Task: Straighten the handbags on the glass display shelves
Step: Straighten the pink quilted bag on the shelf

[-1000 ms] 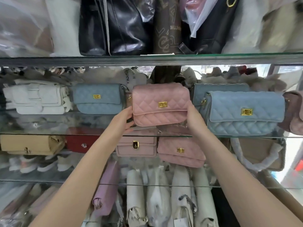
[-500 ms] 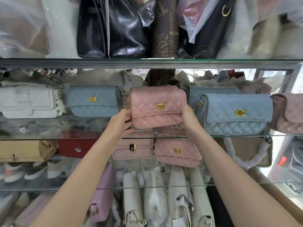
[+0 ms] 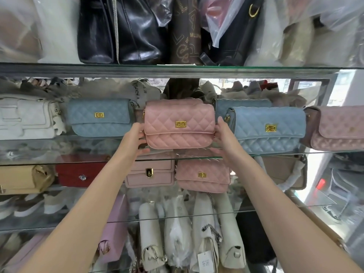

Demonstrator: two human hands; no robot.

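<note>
Left blue quilted handbag (image 3: 100, 117): stands clasp-forward at nine o'clock of the bag being handled, a narrow gap between the two.
Left hand (image 3: 136, 138): grips the left end of the pink quilted handbag (image 3: 179, 123), fingers wrapped behind it and the thumb low at its front corner.
Pink quilted handbag: upright at the centre of the glass shelf (image 3: 275, 154), its gold clasp (image 3: 180, 124) facing out and its flap nearly level. Whether its base sits on the glass or hangs just above it cannot be told.
Right hand (image 3: 224, 134): clasps the bag's right end, so the two hands are set apart with the bag held between them.
Right blue quilted handbag (image 3: 267, 129): at three o'clock, just beside the right hand and standing nearer the shelf edge than the pink bag.
Step in hand: squaring the pink bag into the row.
Doing it well: probably means keeping even pressure on both ends, setting the base flat, lining its face up with the neighbours, and letting go only once it stands alone.
Risk: the right knuckles could nudge the blue bag off line.
</note>
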